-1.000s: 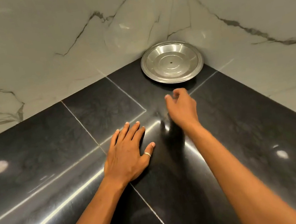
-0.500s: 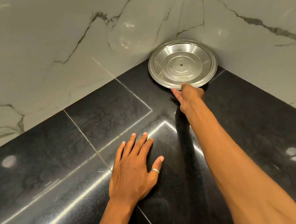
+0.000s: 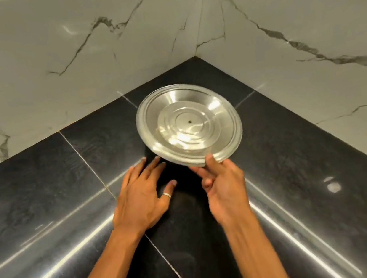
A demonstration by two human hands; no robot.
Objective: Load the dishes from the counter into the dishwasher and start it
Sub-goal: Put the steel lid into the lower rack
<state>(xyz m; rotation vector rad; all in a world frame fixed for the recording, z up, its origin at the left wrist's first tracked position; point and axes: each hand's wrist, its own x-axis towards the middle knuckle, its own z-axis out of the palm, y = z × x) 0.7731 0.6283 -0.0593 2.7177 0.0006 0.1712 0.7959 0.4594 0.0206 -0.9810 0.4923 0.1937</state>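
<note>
A round steel plate [image 3: 188, 123] with ringed grooves and a small centre hole hangs tilted above the black counter [image 3: 44, 209]. My right hand [image 3: 223, 183] pinches its near rim, thumb on top and fingers beneath. To the left of it, my left hand [image 3: 141, 196] rests flat on the counter with fingers spread and a ring on the thumb. The dishwasher is out of view.
Two white marble walls [image 3: 67, 49] meet in a corner [image 3: 196, 52] behind the plate and bound the counter at the back and right. Pale grout lines cross the glossy black tiles, with lamp reflections on them.
My right hand reached the plate in the corner, took its near rim, and has lifted it off the counter and drawn it toward me. My left hand stayed flat on the counter.
</note>
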